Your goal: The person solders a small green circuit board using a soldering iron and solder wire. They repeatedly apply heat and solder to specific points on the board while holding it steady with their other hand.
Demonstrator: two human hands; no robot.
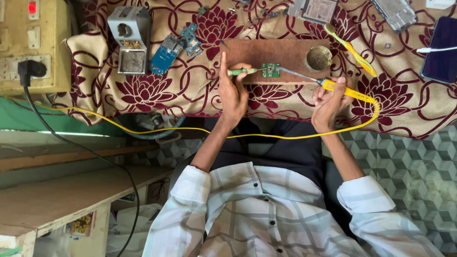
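On the wooden board [281,54], my left hand [232,93] has its grip closed on a green-handled tool [243,72] touching the small green circuit board [271,70]; my right hand [328,102] clasps the yellow soldering iron [342,89], tip near it.

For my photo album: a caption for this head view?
Left hand steadies green circuit board while right hand applies yellow soldering iron.
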